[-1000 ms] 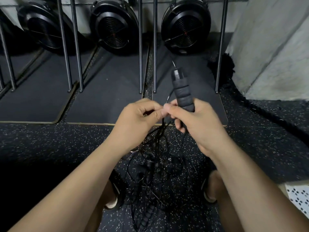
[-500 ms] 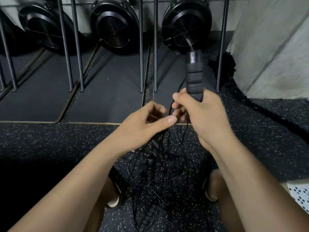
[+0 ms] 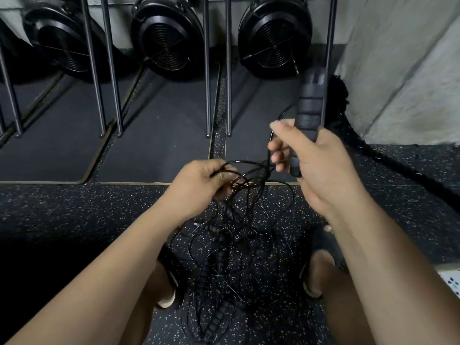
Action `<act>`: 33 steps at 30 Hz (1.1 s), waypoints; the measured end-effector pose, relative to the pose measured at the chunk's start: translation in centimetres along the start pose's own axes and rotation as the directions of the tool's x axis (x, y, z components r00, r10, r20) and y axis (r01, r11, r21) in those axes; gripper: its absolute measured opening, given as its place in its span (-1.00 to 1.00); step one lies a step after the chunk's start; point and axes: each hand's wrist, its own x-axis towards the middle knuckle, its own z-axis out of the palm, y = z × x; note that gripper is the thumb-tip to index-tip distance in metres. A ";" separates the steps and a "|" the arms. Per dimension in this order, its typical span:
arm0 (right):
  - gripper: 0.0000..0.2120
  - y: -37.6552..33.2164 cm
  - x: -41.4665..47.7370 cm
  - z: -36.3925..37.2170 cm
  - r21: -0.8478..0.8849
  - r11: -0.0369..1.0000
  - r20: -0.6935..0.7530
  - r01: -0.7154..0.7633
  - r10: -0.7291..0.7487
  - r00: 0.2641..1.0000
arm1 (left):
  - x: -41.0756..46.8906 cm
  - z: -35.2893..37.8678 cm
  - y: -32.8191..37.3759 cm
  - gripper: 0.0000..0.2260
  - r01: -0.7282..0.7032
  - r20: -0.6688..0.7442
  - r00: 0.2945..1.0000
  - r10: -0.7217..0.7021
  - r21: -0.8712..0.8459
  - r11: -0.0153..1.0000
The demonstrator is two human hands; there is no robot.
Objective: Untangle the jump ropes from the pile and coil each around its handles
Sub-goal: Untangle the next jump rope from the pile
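Fingers (image 3: 278,145) of the right hand (image 3: 323,170) curl round a black foam jump-rope handle (image 3: 308,113), held upright, with its thin cord dropping past the fingertips. The left hand (image 3: 196,188) pinches a bunch of cord loops (image 3: 245,174) just left of those fingertips. Below both hands the tangled pile (image 3: 224,260) of ropes and ribbed handles lies on the speckled floor between the feet.

I judge this to be the untangling step: one rope is being separated and none is coiled yet. The next move likely calls for drawing the handle up and rightward while the left fingers let loops slip free singly.

Open air lies above the handle. Steel rack posts (image 3: 207,70) stand beyond the knuckles and a thick battle rope (image 3: 373,150) lies just right of the right hand, so a wide pull could snag.
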 end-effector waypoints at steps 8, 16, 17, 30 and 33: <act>-0.91 1.1 -0.1 0.2 -0.157 0.987 0.059 -0.026 0.035 0.998 | -0.6 -1.1 1.4 -0.68 0.044 -0.094 0.994 -0.053 -0.097 0.994; -0.89 0.5 0.6 -1.1 -0.130 0.991 -0.106 -0.011 -0.003 0.994 | 0.0 -3.1 0.9 -0.60 0.090 -0.259 0.948 -0.182 -0.333 0.939; -0.89 0.4 0.6 -1.2 -0.118 0.993 -0.115 -0.011 -0.003 0.993 | 0.0 -3.2 0.7 -0.58 0.082 -0.222 0.958 -0.182 -0.395 0.915; -0.89 -0.1 -0.5 0.6 -0.118 0.992 0.002 0.038 -0.038 0.999 | -1.0 -2.9 0.9 -0.61 -0.028 0.044 0.998 0.036 -0.178 0.984; -0.89 0.4 -1.0 1.2 -0.140 0.990 0.041 0.030 -0.025 0.999 | -1.0 -1.2 2.3 -0.76 -0.163 0.022 0.985 0.169 -0.162 0.973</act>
